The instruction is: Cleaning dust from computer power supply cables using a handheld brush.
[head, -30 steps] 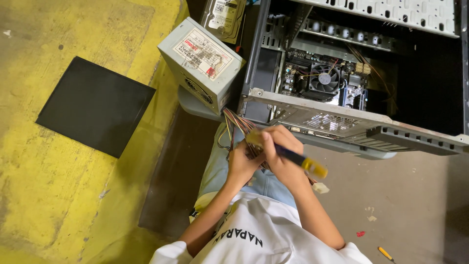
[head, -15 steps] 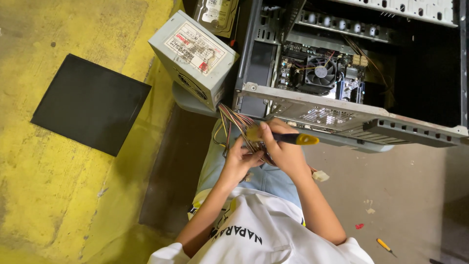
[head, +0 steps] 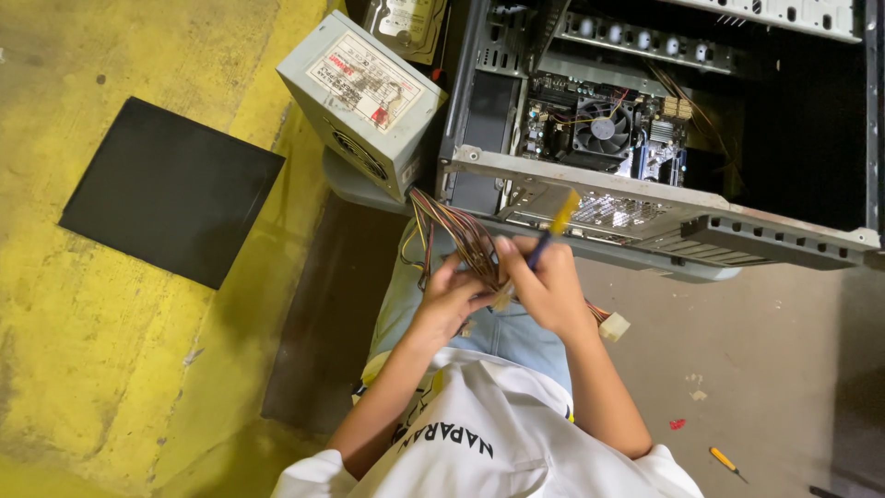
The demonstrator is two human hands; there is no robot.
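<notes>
Right hand (head: pixel 551 288) clenched around a screwdriver (head: pixel 551 235) with yellow-and-blue handle, just below the open computer case (head: pixel 664 120). Left hand (head: pixel 452 297) grasping the bundle of coloured wires (head: pixel 452 231), touching the right hand. Wires running up to the grey power supply box (head: pixel 364 101), left of the case. White connector (head: pixel 614 326) hanging right of the hands. Black flat panel (head: pixel 171 189) far left of the case.
</notes>
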